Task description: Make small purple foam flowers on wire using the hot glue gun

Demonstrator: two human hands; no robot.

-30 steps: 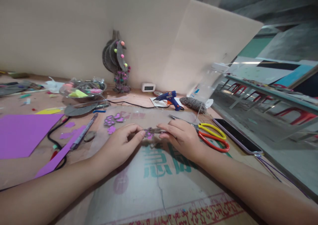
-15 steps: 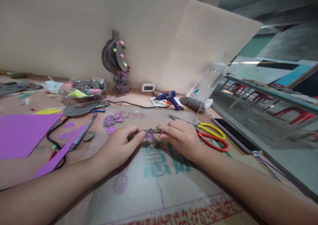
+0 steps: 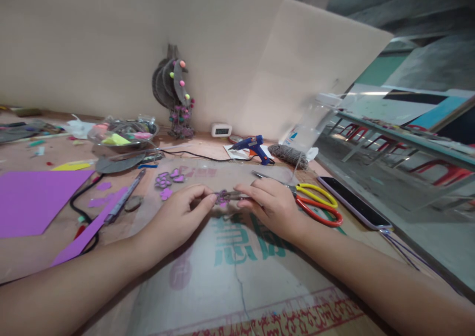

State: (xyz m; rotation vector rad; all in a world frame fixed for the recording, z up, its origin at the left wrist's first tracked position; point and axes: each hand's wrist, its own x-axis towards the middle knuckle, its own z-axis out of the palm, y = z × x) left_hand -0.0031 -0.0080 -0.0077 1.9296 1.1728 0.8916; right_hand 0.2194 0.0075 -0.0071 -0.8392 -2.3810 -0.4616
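The small purple flower with its grey outline sits between your two hands, over the plastic-covered work surface. Your left hand pinches it at its left edge, thumb and index finger narrowed together at the tips. Your right hand has its fingers closed around a slim metal tool, whose far end points left and meets the flower; the fine detail there is too small and blurred to tell whether its tips grip the piece or only touch it.

Just beyond your left fingers and a little to their left lie a plain purple flower cutout and a cluster of outlined purple pieces. Well left of those fingers you have a pen, a purple strip and a larger purple sheet.

To the right of your right fingers, the scissors lie partly behind your hand, yellow and red handles showing, with a phone farther right. Beyond your fingers, toward the wall, rest the blue glue gun, grey yarn just beside it, and a white clock. Far beyond your left fingers, a grey ornament with coloured balls stands out against the wall.
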